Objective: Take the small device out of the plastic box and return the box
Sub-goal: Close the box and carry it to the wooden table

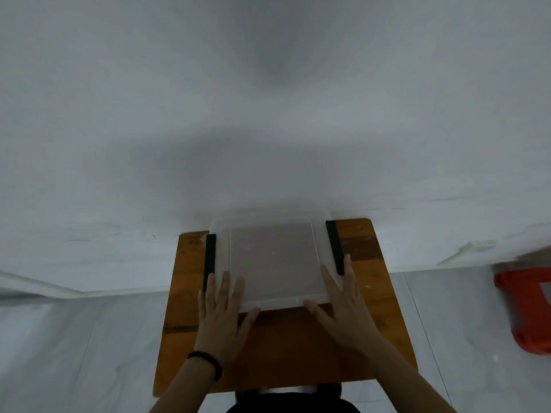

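A translucent plastic box (272, 257) with its lid on and black side latches (209, 260) rests on a small wooden table (286, 347), pushed against the white wall. My left hand (222, 311) lies flat on the lid's near left corner, fingers spread. On the near right corner my right hand (343, 305) lies flat too, its fingertips beside the right black latch (335, 245). Neither hand is closed around anything. What is inside the box cannot be made out through the cloudy lid; no small device is visible.
A red-orange container (527, 311) sits on the pale floor at the right edge. The white wall (268, 114) rises directly behind the table. Pale floor (74, 353) lies on both sides of the table. A dark bracelet is on my left wrist.
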{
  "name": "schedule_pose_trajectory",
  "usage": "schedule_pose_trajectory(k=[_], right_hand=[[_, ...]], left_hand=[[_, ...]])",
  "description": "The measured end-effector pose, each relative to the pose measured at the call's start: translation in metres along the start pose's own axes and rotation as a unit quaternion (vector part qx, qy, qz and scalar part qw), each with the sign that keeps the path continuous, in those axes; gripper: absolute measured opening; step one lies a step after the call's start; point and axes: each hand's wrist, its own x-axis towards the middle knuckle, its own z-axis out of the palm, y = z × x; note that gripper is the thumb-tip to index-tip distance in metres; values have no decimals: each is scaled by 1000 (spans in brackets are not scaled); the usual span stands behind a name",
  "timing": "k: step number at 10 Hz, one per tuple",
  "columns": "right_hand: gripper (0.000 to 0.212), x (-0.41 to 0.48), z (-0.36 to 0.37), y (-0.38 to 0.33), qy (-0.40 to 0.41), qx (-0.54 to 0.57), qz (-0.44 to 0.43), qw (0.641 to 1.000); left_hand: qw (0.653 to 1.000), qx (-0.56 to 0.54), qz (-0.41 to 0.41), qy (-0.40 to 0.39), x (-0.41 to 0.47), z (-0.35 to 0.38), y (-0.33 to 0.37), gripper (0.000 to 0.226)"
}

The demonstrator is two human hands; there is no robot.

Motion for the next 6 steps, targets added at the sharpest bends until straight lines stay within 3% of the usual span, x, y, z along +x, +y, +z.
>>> schedule_pose_trajectory(k=[3, 5, 6], right_hand=[[98, 22, 0, -10, 4, 8, 23, 1000], [96, 27, -19, -13, -63, -27, 48, 997], [56, 43, -95, -32, -43, 29, 6, 999]], left_hand=[[999, 23, 4, -36, 30, -9, -10, 80], [999, 32, -2, -34, 28, -13, -5, 85], [998, 34, 1, -46, 26, -19, -2, 87]])
